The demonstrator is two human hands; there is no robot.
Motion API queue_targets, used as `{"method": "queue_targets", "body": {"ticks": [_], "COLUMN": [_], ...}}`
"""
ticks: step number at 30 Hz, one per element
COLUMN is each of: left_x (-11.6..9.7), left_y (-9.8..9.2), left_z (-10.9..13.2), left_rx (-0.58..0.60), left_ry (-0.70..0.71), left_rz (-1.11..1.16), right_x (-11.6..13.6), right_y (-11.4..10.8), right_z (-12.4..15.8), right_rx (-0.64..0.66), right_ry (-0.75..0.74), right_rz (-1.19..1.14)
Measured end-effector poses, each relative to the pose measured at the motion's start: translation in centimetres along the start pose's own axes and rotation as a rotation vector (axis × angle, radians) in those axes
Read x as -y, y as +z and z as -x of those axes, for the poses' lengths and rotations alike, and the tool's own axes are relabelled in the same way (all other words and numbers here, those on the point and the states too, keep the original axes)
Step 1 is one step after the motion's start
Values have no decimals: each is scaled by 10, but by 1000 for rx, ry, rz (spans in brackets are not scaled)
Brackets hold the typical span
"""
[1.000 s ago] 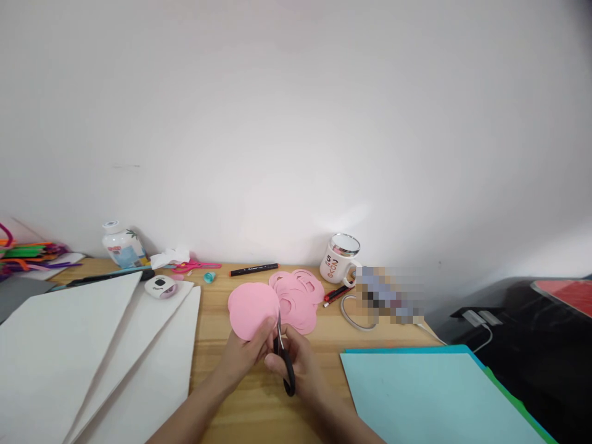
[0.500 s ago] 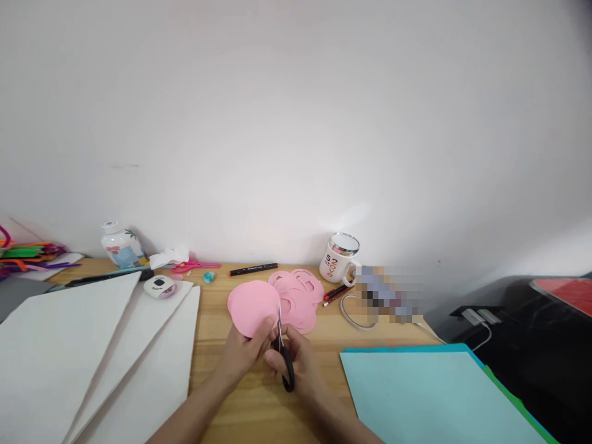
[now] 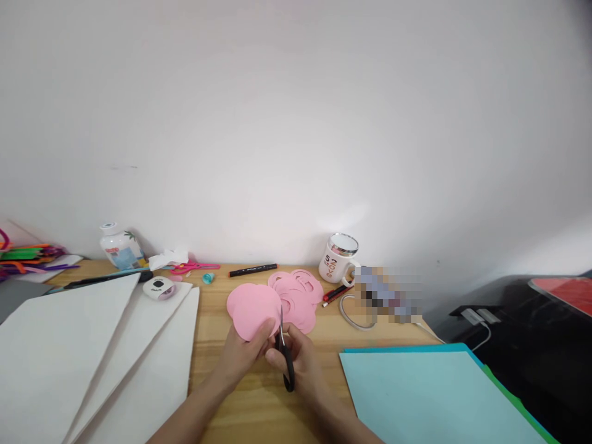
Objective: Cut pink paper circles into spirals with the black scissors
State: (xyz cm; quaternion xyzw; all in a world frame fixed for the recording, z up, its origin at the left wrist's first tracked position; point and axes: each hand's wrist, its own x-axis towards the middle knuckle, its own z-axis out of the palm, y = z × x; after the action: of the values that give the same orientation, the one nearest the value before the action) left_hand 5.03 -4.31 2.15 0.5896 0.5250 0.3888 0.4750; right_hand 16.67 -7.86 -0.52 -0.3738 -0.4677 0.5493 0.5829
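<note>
My left hand [image 3: 243, 356] pinches the lower edge of a round pink paper piece [image 3: 252, 309] held just above the wooden table [image 3: 324, 336]. My right hand [image 3: 303, 364] grips black-handled scissors [image 3: 285, 357], blades pointing up along the paper's right edge. Behind the scissors lies a pile of pink paper cutouts [image 3: 298, 295] with holes in them.
Large white sheets [image 3: 92, 345] cover the left side. Teal and green paper [image 3: 430, 394] lies at the right front. Along the wall: a white mug [image 3: 337, 259], a black marker [image 3: 253, 269], red pens [image 3: 337, 293], pink scissors [image 3: 194, 267], a bottle [image 3: 119, 246], a small punch [image 3: 160, 288], pipe cleaners [image 3: 23, 256]. A cable [image 3: 356, 314] runs right.
The pink piece has turned slightly in my left hand and the scissors have shifted a little along its edge. Otherwise the scene is the same.
</note>
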Motion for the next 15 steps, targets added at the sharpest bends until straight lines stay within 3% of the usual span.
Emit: {"method": "queue_targets", "body": {"ticks": [15], "left_x": [2], "left_y": [0], "left_z": [0], "left_rx": [13], "left_ry": [16], "left_rz": [13], "right_x": [0], "right_y": [6], "right_z": [3], "right_rx": [-21], "right_ry": [11], "right_rz": [-51]}}
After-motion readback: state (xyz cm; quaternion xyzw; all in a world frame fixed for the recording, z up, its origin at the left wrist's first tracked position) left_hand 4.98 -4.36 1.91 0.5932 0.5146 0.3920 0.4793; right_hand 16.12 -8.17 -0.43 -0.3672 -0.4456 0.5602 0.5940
